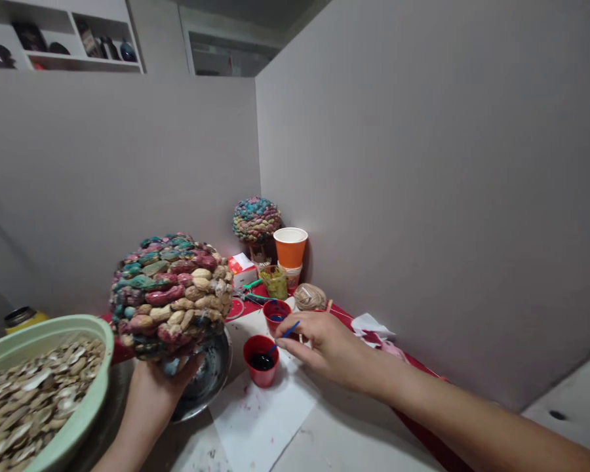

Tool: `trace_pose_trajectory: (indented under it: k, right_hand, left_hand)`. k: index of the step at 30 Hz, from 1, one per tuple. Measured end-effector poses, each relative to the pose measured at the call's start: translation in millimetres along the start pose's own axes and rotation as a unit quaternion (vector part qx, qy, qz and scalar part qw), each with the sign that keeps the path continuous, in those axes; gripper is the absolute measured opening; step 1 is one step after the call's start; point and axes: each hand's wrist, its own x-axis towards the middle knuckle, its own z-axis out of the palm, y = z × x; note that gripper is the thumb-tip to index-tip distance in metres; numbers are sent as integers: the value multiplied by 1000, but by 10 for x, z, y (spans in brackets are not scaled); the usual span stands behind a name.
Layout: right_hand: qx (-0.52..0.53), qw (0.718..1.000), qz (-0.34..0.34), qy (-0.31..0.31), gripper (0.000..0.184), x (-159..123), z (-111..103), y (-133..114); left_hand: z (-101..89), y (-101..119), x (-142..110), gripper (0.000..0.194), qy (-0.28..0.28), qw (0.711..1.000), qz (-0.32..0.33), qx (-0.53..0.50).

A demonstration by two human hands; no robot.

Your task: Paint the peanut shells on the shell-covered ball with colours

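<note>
My left hand (160, 383) is closed under a round ball of peanut shells (172, 295), holding it up from below. The shells are painted teal, pink and purple in part, while others at the right side stay tan. Between the fingertips of my right hand (319, 347) is a thin blue paintbrush (289, 330). Its lower end dips into a small red cup (261, 380) of dark liquid, so the tip is hidden. Just behind stands a second red cup (270, 307) with dark blue liquid. A metal bowl (223, 380) sits partly hidden beneath the ball.
A pale green basin (109, 357) of empty shells stands at left. White paper (260, 436) lies under the red cup. Behind are a finished-looking shell ball on a stand (255, 219), an orange paper cup (290, 251), a yarn ball (309, 297) and a grey partition (423, 164).
</note>
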Motion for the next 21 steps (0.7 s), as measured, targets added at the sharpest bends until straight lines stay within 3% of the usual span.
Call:
trace_pose_trajectory:
  k: [8, 11, 15, 21]
  right_hand:
    - [-64, 996, -4, -56, 15, 65, 165, -22]
    - [-61, 996, -3, -65, 19, 54, 182, -20]
    - [-4, 1000, 9, -25, 29, 20, 193, 61]
    - [98, 993, 35, 58, 36, -15, 148, 142]
  left_hand:
    - [65, -106, -55, 69, 10, 998, -29, -51]
    - [94, -105, -77, 69, 18, 996, -24, -80]
    - [117, -82, -109, 58, 40, 995, -31, -85]
    - [92, -50, -101, 63, 53, 996, -25, -68]
